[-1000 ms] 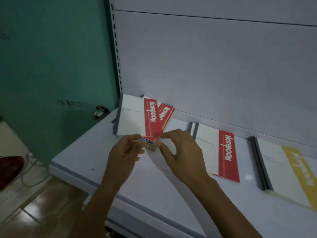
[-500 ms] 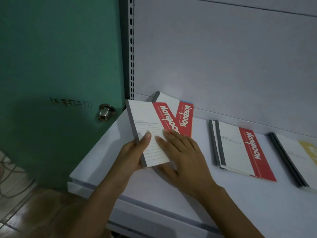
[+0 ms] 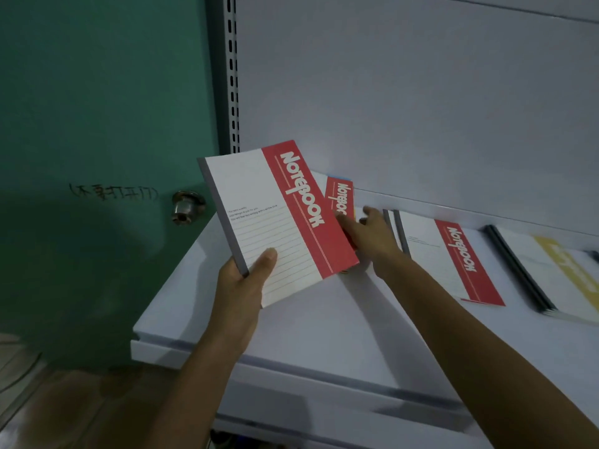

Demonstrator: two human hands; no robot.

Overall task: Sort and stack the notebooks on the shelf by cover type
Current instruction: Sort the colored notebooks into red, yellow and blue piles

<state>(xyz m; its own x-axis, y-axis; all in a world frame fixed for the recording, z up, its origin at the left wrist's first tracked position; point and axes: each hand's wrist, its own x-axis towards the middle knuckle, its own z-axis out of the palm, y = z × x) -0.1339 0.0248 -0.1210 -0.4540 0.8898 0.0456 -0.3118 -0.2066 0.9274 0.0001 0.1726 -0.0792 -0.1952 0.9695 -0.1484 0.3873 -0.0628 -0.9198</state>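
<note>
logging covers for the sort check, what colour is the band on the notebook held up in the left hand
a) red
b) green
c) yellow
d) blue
a: the notebook gripped by the left hand has a red band along one edge of its cover; the yellow-banded one lies flat on the shelf at the far right.

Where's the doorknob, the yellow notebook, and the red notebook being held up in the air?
doorknob (image 3: pixel 186 205), head view, on its round metal knob.
yellow notebook (image 3: pixel 565 270), head view, on its yellow stripe.
held red notebook (image 3: pixel 301 202), head view, on its red stripe.
</note>
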